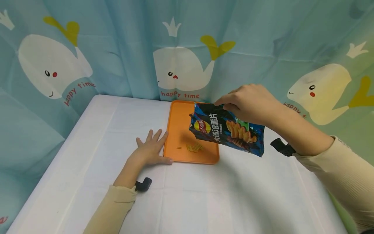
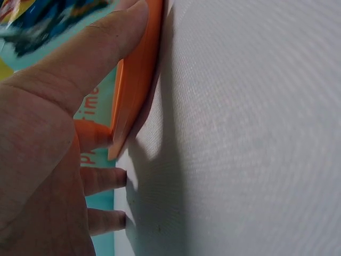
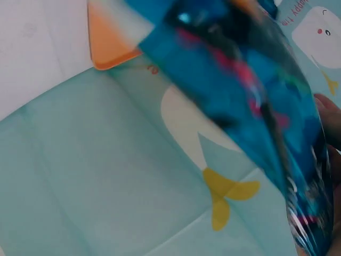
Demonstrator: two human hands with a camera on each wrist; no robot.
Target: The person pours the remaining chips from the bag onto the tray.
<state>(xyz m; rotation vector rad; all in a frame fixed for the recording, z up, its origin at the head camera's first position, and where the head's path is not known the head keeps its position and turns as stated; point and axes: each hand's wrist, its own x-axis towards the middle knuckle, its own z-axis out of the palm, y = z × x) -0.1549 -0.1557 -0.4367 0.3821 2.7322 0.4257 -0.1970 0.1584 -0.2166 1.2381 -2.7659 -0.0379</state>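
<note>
Partly, chip bag (image 1: 223, 131) hides orange tray (image 1: 180, 120); blurred in right-wrist view.

From here I see a plain orange tray (image 1: 182, 118); above it, a blue-black packet (image 1: 228, 131); under it, a white desk (image 1: 187, 198); behind it, a blue curtain (image 1: 132, 48) patterned with white, yellow-tailed whales (image 1: 187, 70).

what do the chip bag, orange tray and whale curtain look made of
The chip bag: thin foil-like film, glossy, judging by its creases and bright highlights.
The orange tray: probably moulded plastic, smooth and fairly matt, from its even colour and rounded corners.
The whale curtain: thin fabric or plastic sheeting; its soft folds and printed pattern suit either.
</note>
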